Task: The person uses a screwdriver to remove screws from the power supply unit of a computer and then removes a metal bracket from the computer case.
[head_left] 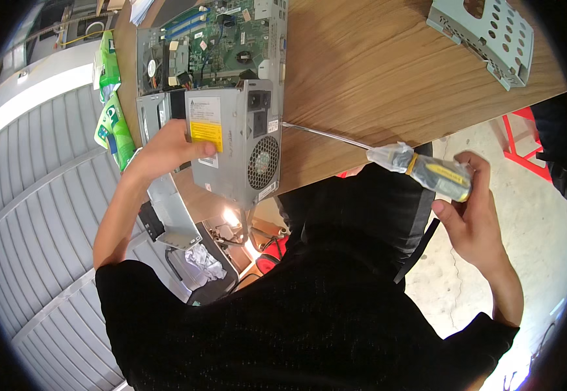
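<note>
My left hand (pixel 169 153) grips the grey metal power supply (pixel 238 150) at its left side, thumb pressed on its label and the other fingers mostly hidden. A round fan grille and a power socket show on the unit's right face. It sits at the near end of an opened computer case (pixel 277 39), whose green motherboard (pixel 231 42) lies bare. In my right hand (pixel 472 215) is a screwdriver (pixel 436 174), held by the end of its plastic-wrapped handle. Its long shaft points left, and the tip meets or lies just beside the power supply's right edge; I cannot tell which.
A perforated metal bracket (pixel 485 39) lies at the far right of the wooden table (pixel 355 72). Green packets (pixel 117 124) rest along the left edge. Below the near edge are a black chair-like thing with crumpled cloth (pixel 205 264) and, to the right, a red metal frame (pixel 518 143).
</note>
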Demonstrator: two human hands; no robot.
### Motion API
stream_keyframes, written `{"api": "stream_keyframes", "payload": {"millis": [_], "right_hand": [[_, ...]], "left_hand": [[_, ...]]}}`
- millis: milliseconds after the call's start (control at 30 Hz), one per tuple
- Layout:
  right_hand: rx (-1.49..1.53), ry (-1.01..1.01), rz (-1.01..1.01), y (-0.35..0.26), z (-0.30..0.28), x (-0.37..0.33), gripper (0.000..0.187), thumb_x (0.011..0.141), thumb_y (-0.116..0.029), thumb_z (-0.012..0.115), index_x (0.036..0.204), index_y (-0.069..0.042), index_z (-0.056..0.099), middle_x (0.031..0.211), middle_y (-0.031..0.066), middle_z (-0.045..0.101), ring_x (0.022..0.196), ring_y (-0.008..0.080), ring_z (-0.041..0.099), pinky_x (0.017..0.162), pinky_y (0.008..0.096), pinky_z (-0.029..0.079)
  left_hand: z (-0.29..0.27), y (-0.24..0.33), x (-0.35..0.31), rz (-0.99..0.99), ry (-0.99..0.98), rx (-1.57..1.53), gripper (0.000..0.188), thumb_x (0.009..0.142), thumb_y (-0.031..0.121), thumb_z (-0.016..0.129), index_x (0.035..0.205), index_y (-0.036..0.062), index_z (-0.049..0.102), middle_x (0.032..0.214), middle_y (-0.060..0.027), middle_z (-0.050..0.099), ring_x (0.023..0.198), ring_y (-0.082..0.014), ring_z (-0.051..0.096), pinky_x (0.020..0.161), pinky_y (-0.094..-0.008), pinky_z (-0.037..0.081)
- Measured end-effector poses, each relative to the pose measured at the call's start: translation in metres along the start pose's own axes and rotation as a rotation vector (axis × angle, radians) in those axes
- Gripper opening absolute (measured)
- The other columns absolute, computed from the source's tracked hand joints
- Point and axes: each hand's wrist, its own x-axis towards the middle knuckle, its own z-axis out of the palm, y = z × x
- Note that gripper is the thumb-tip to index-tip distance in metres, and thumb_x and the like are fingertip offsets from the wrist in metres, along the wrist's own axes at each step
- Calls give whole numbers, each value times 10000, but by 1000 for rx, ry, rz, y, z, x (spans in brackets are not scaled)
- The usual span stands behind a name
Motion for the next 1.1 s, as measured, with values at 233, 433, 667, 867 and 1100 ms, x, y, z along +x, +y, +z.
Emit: {"api": "stream_keyframes", "payload": {"millis": [233, 433, 667, 867, 1100], "right_hand": [[-138, -121, -238, 27, -13, 13, 315, 922, -257, 650, 1015, 12, 516, 694, 127, 604, 569, 196, 611, 525, 301, 445], [211, -161, 362, -14, -6, 5, 372, 1027, -300, 456, 810, -2, 506, 641, 23, 437, 645, 103, 456, 576, 269, 372], [-256, 309, -386, 28, 25, 5, 233, 970, -209, 583, 1068, -45, 451, 1107, 193, 433, 1023, 288, 464, 853, 381, 444], [-332, 52, -779, 41, -3, 8, 315, 749, 35, 733, 1039, -35, 631, 1052, 208, 575, 873, 347, 610, 754, 370, 540], [245, 6, 255, 2, -2, 18, 441, 1043, -398, 375, 1071, 9, 542, 936, 72, 582, 693, 61, 546, 520, 207, 402]], "left_hand": [[1, -12, 1, 38, -15, 50, 425, 829, 274, 765, 1095, -43, 666, 998, -93, 722, 909, -149, 647, 845, -315, 506], [0, -9, 2, 24, -26, 105, 416, 821, 255, 767, 1099, -36, 664, 994, -103, 723, 911, -170, 657, 848, -323, 509], [-3, -5, 3, 37, -18, 143, 422, 822, 267, 748, 1102, -37, 664, 1007, -109, 724, 913, -176, 660, 856, -327, 509], [-2, -9, 4, 96, -28, 178, 716, 803, 609, 710, 1071, -52, 643, 906, -100, 704, 826, -161, 642, 752, -314, 520], [-3, 1, 1, 19, -42, 147, 418, 827, 304, 748, 1082, -19, 674, 1000, -106, 726, 910, -176, 659, 853, -321, 505]]}}
